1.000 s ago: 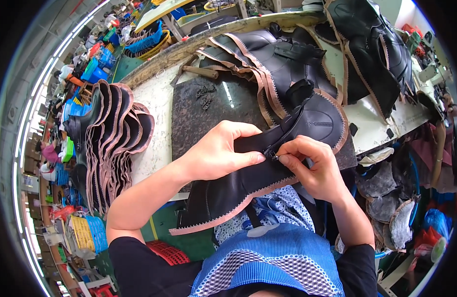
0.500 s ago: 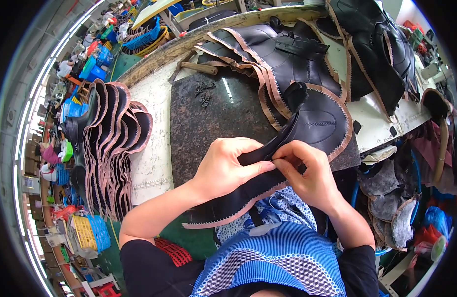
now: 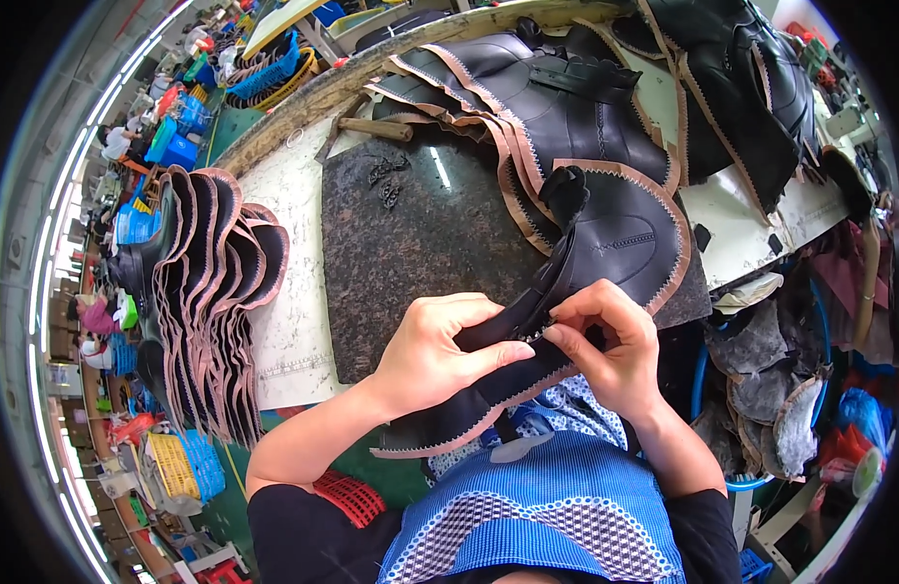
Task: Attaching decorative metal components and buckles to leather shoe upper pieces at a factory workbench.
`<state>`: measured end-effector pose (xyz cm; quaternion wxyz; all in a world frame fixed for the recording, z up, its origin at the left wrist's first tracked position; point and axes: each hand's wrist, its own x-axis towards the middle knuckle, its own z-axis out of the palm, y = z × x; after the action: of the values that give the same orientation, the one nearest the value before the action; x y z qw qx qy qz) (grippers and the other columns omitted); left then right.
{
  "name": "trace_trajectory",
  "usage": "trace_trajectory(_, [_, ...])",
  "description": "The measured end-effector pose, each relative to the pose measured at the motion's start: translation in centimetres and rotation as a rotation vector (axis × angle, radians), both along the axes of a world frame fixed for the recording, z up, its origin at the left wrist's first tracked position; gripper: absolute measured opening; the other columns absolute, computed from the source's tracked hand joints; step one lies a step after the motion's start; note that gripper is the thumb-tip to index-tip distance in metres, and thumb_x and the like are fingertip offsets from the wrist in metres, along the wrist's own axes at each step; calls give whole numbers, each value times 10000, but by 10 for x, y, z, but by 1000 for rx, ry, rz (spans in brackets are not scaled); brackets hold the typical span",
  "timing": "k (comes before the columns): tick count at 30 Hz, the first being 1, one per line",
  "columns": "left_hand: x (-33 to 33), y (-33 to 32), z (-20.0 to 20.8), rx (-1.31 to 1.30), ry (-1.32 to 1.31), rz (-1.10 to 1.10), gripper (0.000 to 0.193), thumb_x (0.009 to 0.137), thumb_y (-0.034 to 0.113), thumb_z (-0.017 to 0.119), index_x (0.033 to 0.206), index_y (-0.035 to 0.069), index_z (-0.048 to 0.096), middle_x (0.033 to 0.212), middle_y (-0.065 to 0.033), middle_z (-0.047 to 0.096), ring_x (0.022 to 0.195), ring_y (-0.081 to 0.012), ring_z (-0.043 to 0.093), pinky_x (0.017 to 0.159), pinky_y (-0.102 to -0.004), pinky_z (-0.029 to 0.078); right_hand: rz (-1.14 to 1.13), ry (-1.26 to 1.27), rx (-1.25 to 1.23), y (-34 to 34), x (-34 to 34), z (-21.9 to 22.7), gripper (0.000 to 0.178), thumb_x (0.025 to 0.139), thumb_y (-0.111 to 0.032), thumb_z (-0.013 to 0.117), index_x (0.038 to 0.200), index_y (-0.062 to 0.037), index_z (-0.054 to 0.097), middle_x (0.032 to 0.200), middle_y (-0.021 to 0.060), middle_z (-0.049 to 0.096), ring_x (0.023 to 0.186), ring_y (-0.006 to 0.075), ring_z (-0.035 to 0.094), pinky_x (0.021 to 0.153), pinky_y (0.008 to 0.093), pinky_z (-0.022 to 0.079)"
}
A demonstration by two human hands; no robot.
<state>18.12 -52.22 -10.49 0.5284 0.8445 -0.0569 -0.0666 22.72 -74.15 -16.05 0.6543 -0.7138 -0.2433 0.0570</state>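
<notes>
Your left hand (image 3: 428, 355) is closed on the black piece (image 3: 620, 243), thumb over its fold; your right hand (image 3: 615, 352) has fingertips drawn nearly together there, their grip unclear. It spans the dark slab's (image 3: 411, 258) right corner, overhanging the desk's (image 3: 294, 336) near edge.

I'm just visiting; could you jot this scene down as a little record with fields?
Left hand: grips a black piece with pink zigzag edging
Right hand: at the same piece's inner edge
Surface: dark slab on a white table
Far left corner of slab: wooden-handled tool
Left: stack of similar pieces
Clothing: blue apron
</notes>
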Motion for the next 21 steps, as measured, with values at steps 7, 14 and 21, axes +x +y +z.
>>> trace_trajectory(7, [2,3,1,93,-126,-105,206,823,126,842,937,-9,738,776,-85,647,630,-181,634,579,-308,480,74,-115,8,-2,7,-1,173,804,33,801,941,17,697,883,72,655,728,154,640,677,274,525])
trace_trajectory(14, [-1,3,1,200,-264,-185,170,811,107,801,921,6,719,779,-76,623,636,-231,641,560,-345,507,171,-124,-80,-10,11,7,203,774,4,822,931,9,693,911,80,643,769,188,653,681,299,539])
trace_trajectory(21, [-11,-7,19,786,-658,-368,174,775,114,671,911,6,675,789,-36,586,690,-153,641,548,-283,531,82,-853,-420,-8,24,49,524,608,-134,821,1108,-51,692,1207,80,623,862,233,617,731,339,556])
